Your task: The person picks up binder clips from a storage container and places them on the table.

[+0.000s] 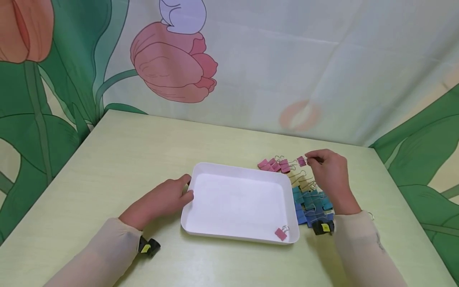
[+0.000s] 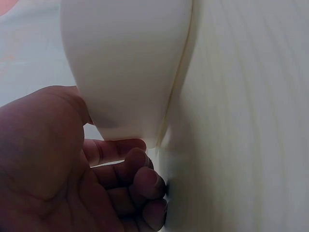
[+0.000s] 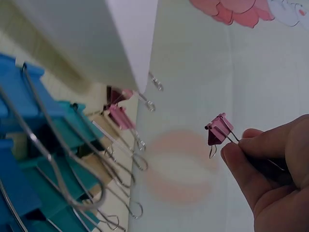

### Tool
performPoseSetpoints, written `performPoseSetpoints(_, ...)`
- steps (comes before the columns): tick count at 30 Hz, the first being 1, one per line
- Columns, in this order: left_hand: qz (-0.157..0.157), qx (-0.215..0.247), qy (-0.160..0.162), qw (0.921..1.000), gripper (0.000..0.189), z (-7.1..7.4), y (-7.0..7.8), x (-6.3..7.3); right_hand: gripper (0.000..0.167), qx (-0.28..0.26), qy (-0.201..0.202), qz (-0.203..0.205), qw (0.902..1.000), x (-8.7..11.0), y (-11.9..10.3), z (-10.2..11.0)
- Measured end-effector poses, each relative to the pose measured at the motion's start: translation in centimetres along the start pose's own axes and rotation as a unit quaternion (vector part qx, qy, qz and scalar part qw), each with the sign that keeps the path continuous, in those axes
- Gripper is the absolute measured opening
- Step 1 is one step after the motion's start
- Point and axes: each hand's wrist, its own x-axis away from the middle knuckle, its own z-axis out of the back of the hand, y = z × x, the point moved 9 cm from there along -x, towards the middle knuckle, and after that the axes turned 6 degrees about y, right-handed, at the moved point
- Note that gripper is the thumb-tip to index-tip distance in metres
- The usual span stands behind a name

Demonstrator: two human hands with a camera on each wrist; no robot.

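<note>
My right hand [image 1: 331, 171] pinches a pink binder clip [image 1: 301, 161] by its wire handle, held up off the table. In the right wrist view, thumb and forefinger grip the handle while the clip's pink body [image 3: 219, 129] points away from them. A white rectangular tray [image 1: 236, 236] stands on the table, and my left hand [image 1: 166, 197] grips its left side. One pink binder clip [image 1: 281, 233] lies in the tray's near right corner. The left wrist view shows the thumb at the rim and curled fingers [image 2: 147, 182] low beside the tray's outer wall [image 2: 125, 72].
To the tray's right, binder clips lie grouped by colour: several pink ones [image 1: 269, 164] at the back, yellow ones [image 1: 305, 184], then teal ones [image 1: 312, 198] and blue ones [image 1: 314, 215] toward the front. A printed curtain [image 1: 251, 79] hangs behind the table's far edge.
</note>
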Motion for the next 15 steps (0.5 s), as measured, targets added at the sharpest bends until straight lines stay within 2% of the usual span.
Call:
performPoseSetpoints(5,0.004,0.002,-0.002,1.0000,0.044,0.0,-0.1,0.0,0.024,0.005,-0.011,-0.029,0.9995,-0.7,1.5,-0.7)
performPoseSetpoints(15,0.004,0.005,-0.002,1.0000,0.044,-0.1,0.0,0.0,0.026,0.041,-0.029,-0.053,0.9973,-2.5,3.9,-2.7)
